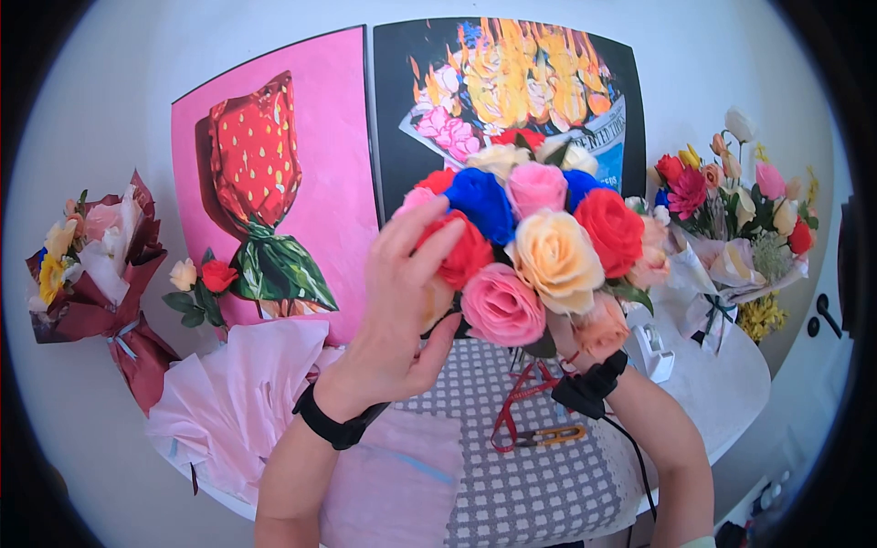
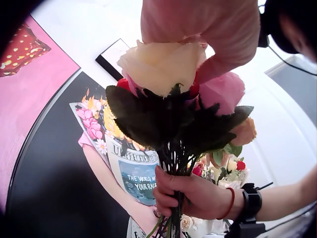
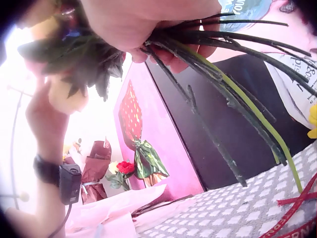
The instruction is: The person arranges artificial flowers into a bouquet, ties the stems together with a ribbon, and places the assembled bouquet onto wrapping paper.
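Bouquet (image 1: 557,260): mixed roses in red, blue, pink, cream and peach, held up above a grey-and-white checked cloth (image 1: 539,484) on the white desk (image 1: 731,384). Right hand (image 2: 190,196): grip closed round the stems (image 3: 212,73), just below the leaves. Stem ends splay out under this grip, over the cloth; cannot tell whether any touches it. Left hand (image 1: 388,301): fingers extended and apart, resting against the blooms on the bouquet's left side; not clenched.

Writing: black painting (image 1: 530,78) behind the bouquet shows burning flowers in newspaper. Heading in left wrist view appears to read "UNPRECEDENTE…"; the rest is covered. Blue panel (image 2: 141,182) beneath: "THE WORLD NE…" above "YOUR RA…", both lines cut off by the stems. Head view gives "EDS" at the panel's edge. Red ribbon (image 3: 292,213) carries pale print; "ERN" legible at frame edge, other letters unclear.

Also on desk: yellow-handled snips (image 1: 551,437) beside the ribbon, pink wrapping paper (image 1: 233,393) at left. Maroon-wrapped bouquet (image 1: 142,356) far left; further wrapped flowers (image 1: 731,210) at right. Pink painting (image 1: 338,137) stands left of the black one.
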### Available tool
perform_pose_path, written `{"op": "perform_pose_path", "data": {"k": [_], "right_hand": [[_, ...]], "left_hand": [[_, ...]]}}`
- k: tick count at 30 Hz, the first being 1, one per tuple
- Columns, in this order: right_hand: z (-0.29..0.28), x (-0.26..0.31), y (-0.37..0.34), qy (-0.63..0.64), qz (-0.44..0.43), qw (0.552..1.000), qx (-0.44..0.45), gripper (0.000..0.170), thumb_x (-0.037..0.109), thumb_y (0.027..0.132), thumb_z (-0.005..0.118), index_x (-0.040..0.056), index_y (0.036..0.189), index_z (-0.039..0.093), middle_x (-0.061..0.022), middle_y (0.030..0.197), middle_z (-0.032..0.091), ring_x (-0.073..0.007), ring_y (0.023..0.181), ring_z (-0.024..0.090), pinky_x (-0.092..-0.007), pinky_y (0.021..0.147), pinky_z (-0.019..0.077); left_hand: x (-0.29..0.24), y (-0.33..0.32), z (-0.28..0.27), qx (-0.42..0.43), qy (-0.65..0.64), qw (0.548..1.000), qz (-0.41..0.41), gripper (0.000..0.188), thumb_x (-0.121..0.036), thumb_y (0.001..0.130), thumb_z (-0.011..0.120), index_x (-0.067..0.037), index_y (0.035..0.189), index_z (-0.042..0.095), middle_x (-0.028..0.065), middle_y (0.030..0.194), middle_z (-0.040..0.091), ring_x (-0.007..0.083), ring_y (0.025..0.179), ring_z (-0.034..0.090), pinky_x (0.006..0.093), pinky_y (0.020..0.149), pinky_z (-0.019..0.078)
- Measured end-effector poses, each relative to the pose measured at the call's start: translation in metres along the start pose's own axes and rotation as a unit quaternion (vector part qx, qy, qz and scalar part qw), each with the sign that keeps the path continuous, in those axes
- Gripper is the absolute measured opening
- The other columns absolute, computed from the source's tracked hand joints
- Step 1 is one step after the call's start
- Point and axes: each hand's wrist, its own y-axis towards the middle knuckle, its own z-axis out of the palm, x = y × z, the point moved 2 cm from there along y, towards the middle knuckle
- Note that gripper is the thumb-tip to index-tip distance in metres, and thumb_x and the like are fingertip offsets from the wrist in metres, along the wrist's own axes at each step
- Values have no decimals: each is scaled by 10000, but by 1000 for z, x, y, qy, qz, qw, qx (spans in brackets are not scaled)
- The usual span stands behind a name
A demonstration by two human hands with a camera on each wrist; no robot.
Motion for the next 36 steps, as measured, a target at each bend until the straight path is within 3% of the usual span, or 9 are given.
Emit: {"op": "perform_pose_path", "data": {"k": [5, 11, 15, 19, 23, 25, 26, 29, 36], "right_hand": [[-13, 18, 5, -299, -41, 953, -18, 383, 296, 882, 409, 3, 1128, 420, -122, 1005, 515, -196, 930, 500, -319, 790, 415], [42, 33, 24, -753, -73, 644, -110, 336, 381, 810, 545, 53, 878, 565, -59, 661, 558, -157, 588, 537, -301, 530, 419], [78, 20, 21, -558, -112, 806, -162, 243, 263, 862, 515, 38, 783, 559, -7, 515, 497, -98, 398, 457, -255, 402, 347], [92, 0, 16, -541, -91, 831, -98, 183, 194, 850, 549, 11, 866, 546, -12, 576, 511, -85, 414, 466, -230, 404, 368], [102, -36, 17, -598, -215, 770, 62, 163, 181, 846, 552, 18, 842, 547, -17, 584, 519, -93, 429, 483, -237, 405, 379], [122, -45, 11, -600, -76, 796, 18, 171, 182, 842, 532, 12, 830, 544, -28, 566, 528, -109, 438, 507, -248, 418, 393], [128, -49, 13, -627, -21, 779, 20, 118, 120, 818, 520, 4, 834, 522, -41, 612, 532, -107, 472, 520, -238, 433, 395], [138, -61, 20, -636, 32, 770, 37, 62, 33, 773, 485, -8, 817, 500, -41, 630, 532, -108, 492, 527, -230, 446, 395], [148, -58, 23, -626, -6, 775, 81, 155, 78, 746, 535, -41, 835, 491, -68, 600, 539, -138, 439, 534, -254, 382, 420]], "left_hand": [[6, -5, -9, -109, -44, 993, -12, 651, -40, 637, 544, 5, 1247, 322, 204, 1301, 309, 331, 1212, 298, 398, 1009, 209], [-2, -23, -19, -62, -143, 987, 39, 280, 1, 667, 517, 5, 947, 512, 161, 952, 561, 254, 881, 533, 341, 709, 409], [-8, -10, 10, 166, -57, 976, -132, 159, -95, 740, 566, -13, 876, 547, 146, 869, 582, 267, 814, 551, 334, 668, 430], [12, -15, 31, 37, -57, 973, -221, 268, -212, 751, 623, -13, 910, 542, 132, 880, 587, 286, 801, 555, 341, 704, 434], [24, -24, 34, 186, -128, 942, -247, 419, -206, 776, 628, 27, 1100, 499, 153, 1003, 569, 216, 928, 552, 320, 744, 451], [30, -35, 39, 161, -365, 789, -468, 331, -206, 744, 657, 3, 973, 542, 95, 826, 600, 228, 683, 606, 320, 566, 476], [43, -43, 44, 27, -479, 766, -428, 272, -125, 757, 639, 10, 975, 546, 88, 828, 604, 191, 619, 604, 295, 470, 483], [56, -55, 33, 77, -576, 700, -416, 271, -93, 772, 617, 23, 1006, 545, 109, 869, 607, 202, 662, 611, 314, 473, 507], [41, -39, 36, 24, -574, 697, -430, 291, -152, 808, 591, 14, 1045, 565, 108, 993, 600, 187, 784, 612, 265, 399, 468]]}}
